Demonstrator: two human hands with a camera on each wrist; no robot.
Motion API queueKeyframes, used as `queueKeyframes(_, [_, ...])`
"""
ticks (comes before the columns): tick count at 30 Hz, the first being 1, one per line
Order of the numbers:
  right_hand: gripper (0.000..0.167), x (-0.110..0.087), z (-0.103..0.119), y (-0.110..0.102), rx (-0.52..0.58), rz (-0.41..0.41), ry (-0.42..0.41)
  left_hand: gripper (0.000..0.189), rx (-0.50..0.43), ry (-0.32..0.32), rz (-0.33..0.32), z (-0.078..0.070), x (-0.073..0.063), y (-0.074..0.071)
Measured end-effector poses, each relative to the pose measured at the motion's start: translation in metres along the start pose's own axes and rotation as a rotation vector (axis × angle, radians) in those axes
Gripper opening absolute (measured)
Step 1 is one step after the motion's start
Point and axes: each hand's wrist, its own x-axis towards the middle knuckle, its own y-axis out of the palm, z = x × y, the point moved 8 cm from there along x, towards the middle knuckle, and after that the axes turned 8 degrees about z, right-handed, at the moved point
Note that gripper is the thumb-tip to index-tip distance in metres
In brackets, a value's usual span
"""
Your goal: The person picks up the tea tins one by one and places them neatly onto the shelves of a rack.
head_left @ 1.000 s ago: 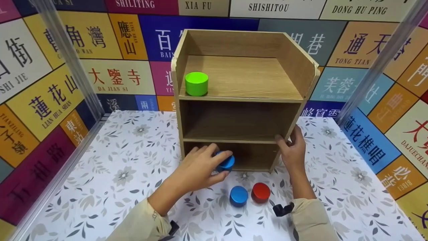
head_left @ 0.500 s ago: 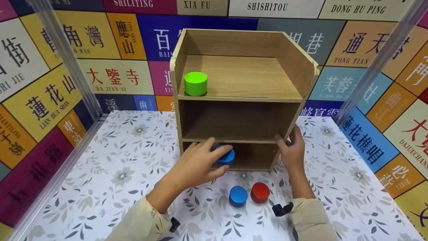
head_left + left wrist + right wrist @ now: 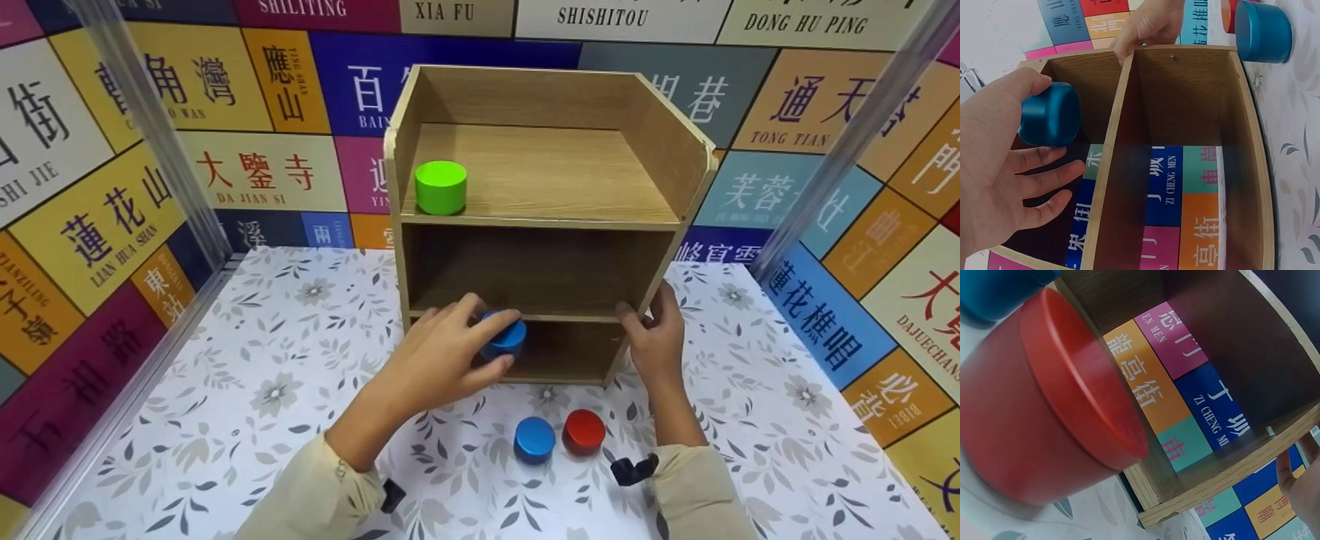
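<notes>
My left hand [image 3: 439, 356] pinches a round blue tin [image 3: 505, 339] between thumb and fingers, in front of the wooden shelf unit [image 3: 540, 223]. In the head view that tin overlaps the lower shelf opening, just below the edge of the middle board. The left wrist view shows the same blue tin [image 3: 1053, 115] close to the openings, with the other fingers spread below it. My right hand [image 3: 655, 336] grips the unit's right side panel, its thumb at the front edge. A bright green tin [image 3: 441, 187] stands at the front left of the top shelf.
A second blue tin [image 3: 535, 440] and a red tin [image 3: 584, 432] stand side by side on the floral-covered table [image 3: 277, 397], in front of the unit. Walls [image 3: 255, 172] printed with coloured place-name panels enclose the table behind and at the sides.
My left hand has raised the blue tin a little, up toward the edge of the middle board. The right hand stays at the side panel, and the other tins have not moved.
</notes>
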Motion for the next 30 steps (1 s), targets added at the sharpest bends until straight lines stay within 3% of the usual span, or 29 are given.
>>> queueKeyframes(9, [0.057, 0.000, -0.001, -0.001, 0.000, 0.005, -0.006, 0.055, -0.020, -0.032, -0.015, 0.000, 0.005, -0.009])
queueKeyframes(30, [0.060, 0.000, -0.003, 0.000, -0.010, 0.011, 0.014, 0.050, 0.053, -0.016, -0.174, -0.006, 0.013, -0.044])
